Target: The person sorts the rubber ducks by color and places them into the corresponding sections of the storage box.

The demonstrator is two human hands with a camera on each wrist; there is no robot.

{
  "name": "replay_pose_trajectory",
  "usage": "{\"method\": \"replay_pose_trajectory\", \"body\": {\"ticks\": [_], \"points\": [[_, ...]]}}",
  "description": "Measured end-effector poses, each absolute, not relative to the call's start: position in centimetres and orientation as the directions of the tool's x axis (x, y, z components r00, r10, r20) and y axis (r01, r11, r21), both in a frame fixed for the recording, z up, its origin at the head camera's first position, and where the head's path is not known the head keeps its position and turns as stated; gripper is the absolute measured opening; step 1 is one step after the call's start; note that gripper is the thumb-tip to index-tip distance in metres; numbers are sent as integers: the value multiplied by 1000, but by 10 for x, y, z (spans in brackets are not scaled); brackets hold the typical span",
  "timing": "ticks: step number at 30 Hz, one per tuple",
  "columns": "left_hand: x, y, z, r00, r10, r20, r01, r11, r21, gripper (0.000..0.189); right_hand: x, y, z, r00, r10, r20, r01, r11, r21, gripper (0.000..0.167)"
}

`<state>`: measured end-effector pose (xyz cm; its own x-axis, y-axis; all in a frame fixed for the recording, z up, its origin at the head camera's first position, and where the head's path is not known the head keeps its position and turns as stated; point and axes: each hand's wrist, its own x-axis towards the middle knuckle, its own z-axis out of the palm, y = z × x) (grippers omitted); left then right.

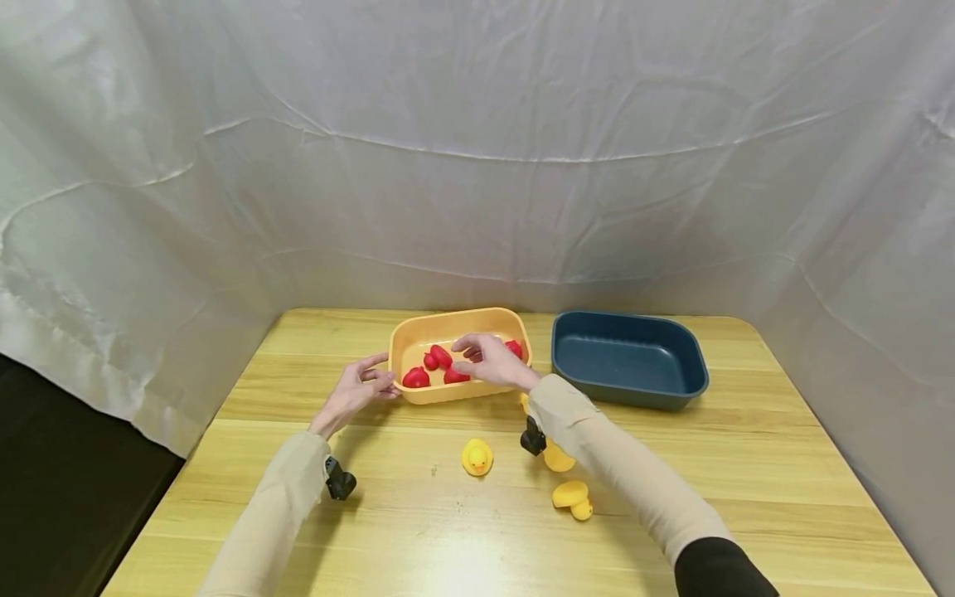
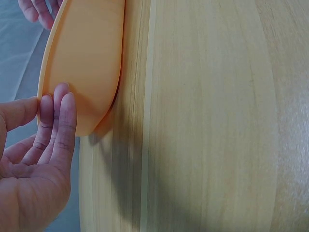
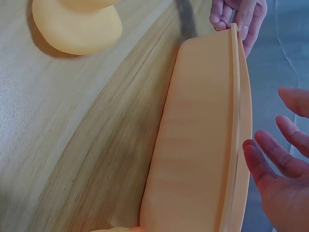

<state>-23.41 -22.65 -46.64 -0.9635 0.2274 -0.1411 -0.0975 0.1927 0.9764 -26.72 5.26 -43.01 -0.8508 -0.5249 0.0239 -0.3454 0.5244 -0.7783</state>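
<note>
An orange plastic bin (image 1: 436, 396) stands toward the back of the table, with several small red toys (image 1: 415, 378) lying in it. My left hand (image 1: 360, 387) holds the bin's left front corner, thumb at the rim and fingers along the outer wall in the left wrist view. Over the bin's right half is my right hand (image 1: 488, 362), its fingers spread apart and nothing between them. It covers part of the red toys. In the right wrist view the right fingertips (image 3: 252, 147) overlap the bin's front rim.
A dark blue bin (image 1: 627, 352) stands right of the orange one, with nothing in it. A yellow rubber duck (image 1: 477, 458) sits upright in front of the orange bin. Another yellow duck (image 1: 573, 500) lies tipped over nearer me, and more yellow toys are partly hidden under my right forearm.
</note>
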Motion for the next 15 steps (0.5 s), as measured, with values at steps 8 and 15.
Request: {"method": "replay_pose_trajectory", "body": {"ticks": [8, 15], "points": [[-234, -226, -466, -963, 229, -142, -98, 194, 976, 62, -266, 57, -428, -843, -536, 37, -364, 519, -773, 40], [-233, -226, -465, -964, 226, -136, -90, 203, 975, 62, -264, 63, -426, -842, -536, 67, -376, 493, -785, 38]]}}
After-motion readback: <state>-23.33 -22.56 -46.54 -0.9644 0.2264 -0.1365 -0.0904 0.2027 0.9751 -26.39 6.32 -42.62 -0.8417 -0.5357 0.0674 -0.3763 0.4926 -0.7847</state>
